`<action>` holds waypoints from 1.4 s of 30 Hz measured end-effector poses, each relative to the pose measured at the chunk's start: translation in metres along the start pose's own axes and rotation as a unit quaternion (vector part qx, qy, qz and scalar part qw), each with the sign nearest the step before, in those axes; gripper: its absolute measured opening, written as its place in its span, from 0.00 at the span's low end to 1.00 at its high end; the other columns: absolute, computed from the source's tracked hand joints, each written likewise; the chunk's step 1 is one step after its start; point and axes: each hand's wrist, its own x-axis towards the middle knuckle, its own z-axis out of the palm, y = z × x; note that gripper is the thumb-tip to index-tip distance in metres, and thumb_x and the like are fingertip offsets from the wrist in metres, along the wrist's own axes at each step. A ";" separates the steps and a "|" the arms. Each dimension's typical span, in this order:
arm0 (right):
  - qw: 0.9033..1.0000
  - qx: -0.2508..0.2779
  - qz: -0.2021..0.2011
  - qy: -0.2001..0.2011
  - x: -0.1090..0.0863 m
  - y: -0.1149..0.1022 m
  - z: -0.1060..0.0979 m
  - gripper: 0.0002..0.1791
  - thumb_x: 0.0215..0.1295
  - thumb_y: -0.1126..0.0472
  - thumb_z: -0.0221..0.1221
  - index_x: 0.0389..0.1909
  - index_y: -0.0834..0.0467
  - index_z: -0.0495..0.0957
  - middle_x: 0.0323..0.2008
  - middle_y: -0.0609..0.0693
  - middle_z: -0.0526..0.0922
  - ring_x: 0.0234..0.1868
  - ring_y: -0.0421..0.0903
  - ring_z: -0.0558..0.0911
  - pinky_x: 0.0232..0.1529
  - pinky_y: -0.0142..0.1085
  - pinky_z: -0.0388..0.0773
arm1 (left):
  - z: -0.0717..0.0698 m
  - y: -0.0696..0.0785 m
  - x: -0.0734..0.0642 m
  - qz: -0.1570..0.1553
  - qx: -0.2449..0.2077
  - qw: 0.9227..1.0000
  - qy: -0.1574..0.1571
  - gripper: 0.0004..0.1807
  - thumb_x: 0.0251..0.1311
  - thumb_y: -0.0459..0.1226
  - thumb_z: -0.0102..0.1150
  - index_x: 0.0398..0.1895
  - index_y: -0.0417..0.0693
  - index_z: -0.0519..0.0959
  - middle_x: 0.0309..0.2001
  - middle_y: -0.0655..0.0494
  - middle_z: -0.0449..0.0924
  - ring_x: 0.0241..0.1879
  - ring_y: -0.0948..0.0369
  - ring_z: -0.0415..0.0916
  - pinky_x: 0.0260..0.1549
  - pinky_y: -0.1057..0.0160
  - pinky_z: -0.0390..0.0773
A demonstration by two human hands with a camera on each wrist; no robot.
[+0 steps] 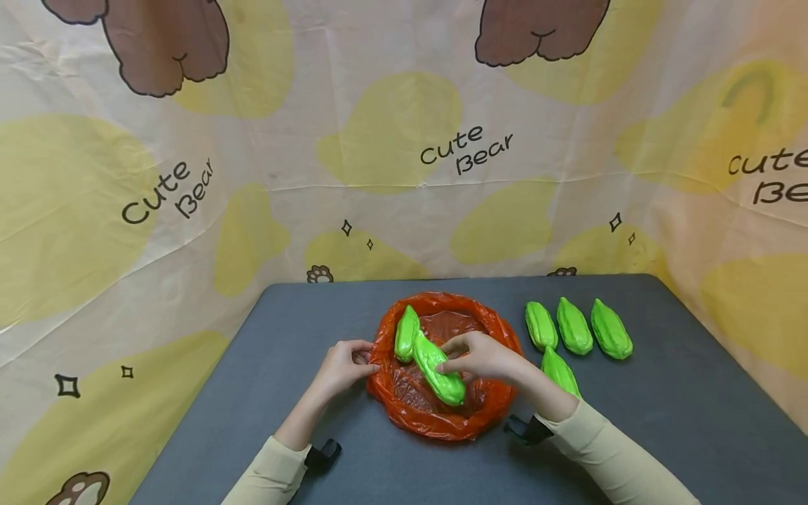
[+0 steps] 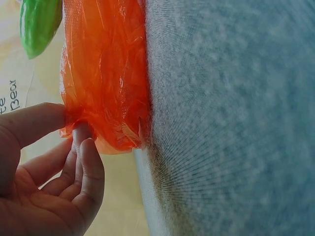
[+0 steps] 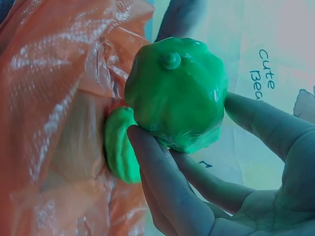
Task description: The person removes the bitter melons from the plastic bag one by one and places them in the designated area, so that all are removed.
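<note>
A red plastic bag [image 1: 404, 419] stands wide with its rim rolled out into a ring. My left hand [image 1: 344, 368] pinches the left side of that rim between thumb and finger, as the left wrist view [image 2: 59, 182] also shows. Over the bag's mouth, my right hand [image 1: 482, 361] grips a bright green, ridged bitter melon [image 1: 435, 375] with thumb and fingers. Its blunt end with a small stub faces the right wrist camera. Another bitter melon [image 1: 407, 335] lies in the bag at the left, just behind the held one.
Right of the bag, three bitter melons [image 1: 574, 327] lie in a row on the grey table [image 1: 682, 414]. One more bitter melon [image 1: 559, 372] lies nearer, partly hidden by my right forearm. A printed cloth [image 1: 391, 140] hangs behind the table and along its sides.
</note>
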 end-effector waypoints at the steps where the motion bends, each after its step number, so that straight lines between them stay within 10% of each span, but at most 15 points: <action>1: 1.000 -0.001 0.000 0.001 -0.001 0.000 -0.001 0.29 0.56 0.51 0.66 0.55 0.63 0.75 0.48 0.54 0.81 0.33 0.43 0.82 0.37 0.41 0.81 | 0.000 0.000 0.000 0.000 0.000 1.000 0.000 0.17 0.46 0.35 0.71 0.42 0.42 0.83 0.30 0.53 0.82 0.25 0.64 0.77 0.25 0.66 0.75; 42: 0.998 -0.008 0.023 0.053 -0.054 0.021 -0.053 0.35 0.58 0.49 0.64 0.61 0.66 0.70 0.52 0.60 0.78 0.46 0.49 0.81 0.38 0.42 0.81 | 0.001 0.000 0.002 -0.002 -0.003 1.000 -0.001 0.16 0.46 0.35 0.71 0.42 0.43 0.83 0.29 0.55 0.81 0.24 0.64 0.76 0.24 0.66 0.75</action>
